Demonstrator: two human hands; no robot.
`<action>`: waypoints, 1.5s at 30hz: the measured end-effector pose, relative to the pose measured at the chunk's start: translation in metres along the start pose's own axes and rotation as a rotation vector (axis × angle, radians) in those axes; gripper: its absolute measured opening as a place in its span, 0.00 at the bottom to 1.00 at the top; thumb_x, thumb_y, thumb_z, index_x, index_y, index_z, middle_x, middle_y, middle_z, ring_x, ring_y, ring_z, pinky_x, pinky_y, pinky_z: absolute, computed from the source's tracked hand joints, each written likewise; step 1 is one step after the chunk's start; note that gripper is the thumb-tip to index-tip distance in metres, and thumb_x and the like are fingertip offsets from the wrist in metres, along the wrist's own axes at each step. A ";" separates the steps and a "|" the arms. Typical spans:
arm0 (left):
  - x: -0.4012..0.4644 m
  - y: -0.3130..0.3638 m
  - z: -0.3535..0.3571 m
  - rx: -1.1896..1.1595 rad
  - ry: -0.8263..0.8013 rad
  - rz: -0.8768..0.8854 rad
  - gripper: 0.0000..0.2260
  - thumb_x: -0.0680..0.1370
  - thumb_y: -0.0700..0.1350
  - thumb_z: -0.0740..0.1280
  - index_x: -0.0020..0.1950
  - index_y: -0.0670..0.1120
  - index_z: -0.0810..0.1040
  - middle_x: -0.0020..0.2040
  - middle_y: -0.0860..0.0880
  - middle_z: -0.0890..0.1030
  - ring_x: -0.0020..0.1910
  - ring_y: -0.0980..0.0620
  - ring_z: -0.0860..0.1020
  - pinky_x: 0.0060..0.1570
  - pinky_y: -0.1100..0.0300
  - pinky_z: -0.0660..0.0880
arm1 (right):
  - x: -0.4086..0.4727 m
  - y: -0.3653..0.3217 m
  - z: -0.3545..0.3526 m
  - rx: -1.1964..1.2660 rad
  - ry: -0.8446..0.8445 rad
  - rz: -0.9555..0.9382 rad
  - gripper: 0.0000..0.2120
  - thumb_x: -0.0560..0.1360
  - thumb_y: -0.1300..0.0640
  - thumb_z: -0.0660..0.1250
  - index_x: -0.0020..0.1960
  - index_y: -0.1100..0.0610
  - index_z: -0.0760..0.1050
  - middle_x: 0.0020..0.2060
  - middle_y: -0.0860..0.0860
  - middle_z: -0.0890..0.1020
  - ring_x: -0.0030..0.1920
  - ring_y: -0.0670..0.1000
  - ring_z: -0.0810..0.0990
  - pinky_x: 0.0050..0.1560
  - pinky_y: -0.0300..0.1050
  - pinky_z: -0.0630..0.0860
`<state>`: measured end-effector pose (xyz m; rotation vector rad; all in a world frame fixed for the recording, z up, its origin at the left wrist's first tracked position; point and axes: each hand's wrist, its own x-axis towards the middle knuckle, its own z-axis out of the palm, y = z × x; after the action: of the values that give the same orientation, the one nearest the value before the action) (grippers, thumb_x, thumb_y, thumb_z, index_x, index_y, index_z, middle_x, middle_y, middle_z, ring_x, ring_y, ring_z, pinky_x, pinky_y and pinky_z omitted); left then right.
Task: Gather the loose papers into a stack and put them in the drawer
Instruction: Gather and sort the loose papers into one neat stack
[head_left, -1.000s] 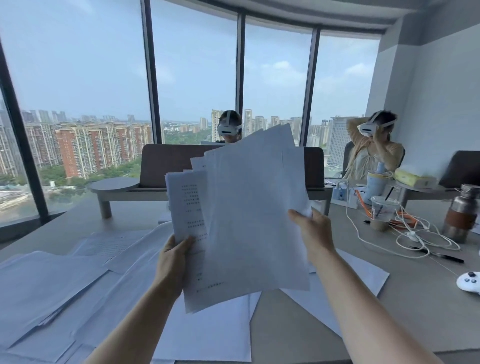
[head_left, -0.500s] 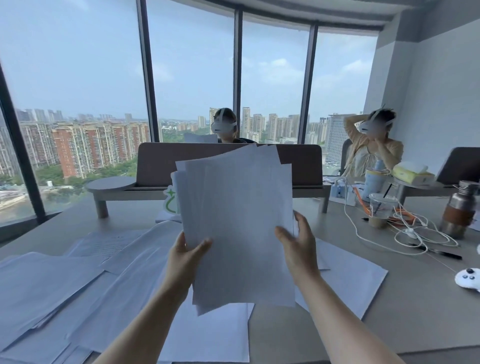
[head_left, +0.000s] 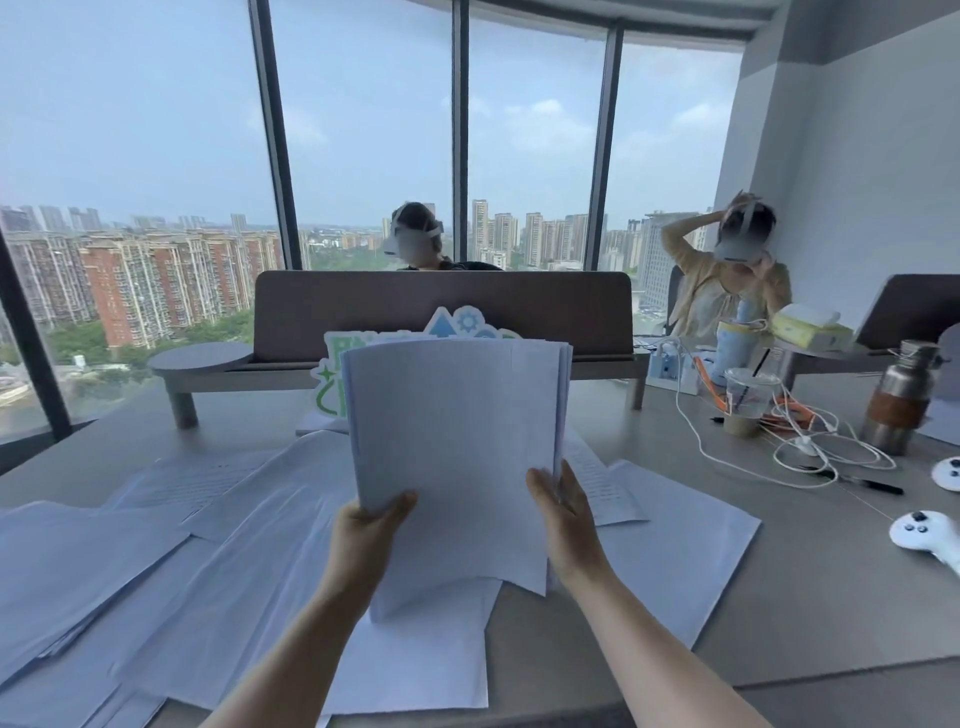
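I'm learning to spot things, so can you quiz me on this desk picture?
1. True or false: the left hand pinches the upright white paper stack.
2. Which lies nearer the grey table's right edge: A, the white game controller, or B, the clear plastic cup with a black straw?
3. Fill in: loose white sheets lie spread flat on the ____.

Key: 1 true. 2 A. 3 table.
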<state>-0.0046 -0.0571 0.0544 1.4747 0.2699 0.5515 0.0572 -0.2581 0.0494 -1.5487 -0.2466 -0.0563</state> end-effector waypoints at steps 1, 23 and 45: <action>0.001 -0.001 -0.001 0.003 0.009 -0.016 0.04 0.73 0.40 0.73 0.38 0.45 0.83 0.28 0.55 0.81 0.35 0.51 0.77 0.32 0.62 0.74 | 0.002 0.001 -0.003 0.000 0.000 0.009 0.36 0.75 0.34 0.61 0.76 0.51 0.63 0.74 0.43 0.66 0.73 0.44 0.66 0.76 0.52 0.61; 0.048 -0.037 -0.028 -0.028 0.209 -0.400 0.07 0.75 0.39 0.71 0.50 0.39 0.78 0.41 0.42 0.80 0.45 0.40 0.79 0.56 0.42 0.77 | 0.097 0.041 -0.084 -1.173 0.280 0.572 0.44 0.65 0.27 0.66 0.68 0.57 0.69 0.64 0.58 0.71 0.65 0.59 0.68 0.58 0.52 0.68; 0.041 -0.035 -0.004 0.008 0.136 -0.451 0.10 0.73 0.41 0.73 0.52 0.41 0.78 0.47 0.40 0.80 0.45 0.42 0.79 0.56 0.43 0.76 | 0.045 0.020 -0.114 -0.769 0.363 0.426 0.08 0.71 0.58 0.61 0.35 0.58 0.65 0.31 0.51 0.71 0.31 0.53 0.68 0.34 0.43 0.62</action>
<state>0.0349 -0.0325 0.0258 1.3300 0.6923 0.2839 0.1185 -0.3653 0.0377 -2.2823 0.4499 -0.1020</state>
